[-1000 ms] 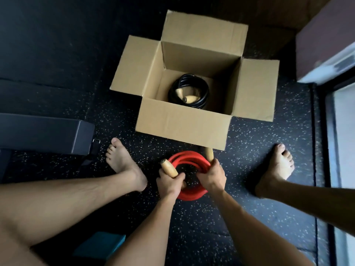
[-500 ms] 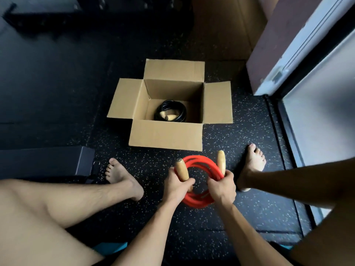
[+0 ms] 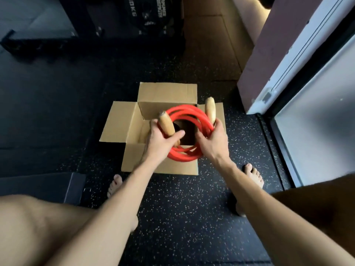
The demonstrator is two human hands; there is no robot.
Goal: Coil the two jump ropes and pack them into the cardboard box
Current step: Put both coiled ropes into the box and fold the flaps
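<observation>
- Left hand [image 3: 161, 140] is gripping one wooden handle [image 3: 166, 123] together with the coiled red jump rope [image 3: 182, 156].
- Right hand [image 3: 213, 141] is gripping the coil's opposite side, beside the second handle [image 3: 210, 110].
- Coil is hovering over the open brown cardboard box [image 3: 167, 93] on the black speckled floor [image 3: 182, 208].

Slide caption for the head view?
Coiled red jump rope held by left hand and right hand over open cardboard box.
</observation>
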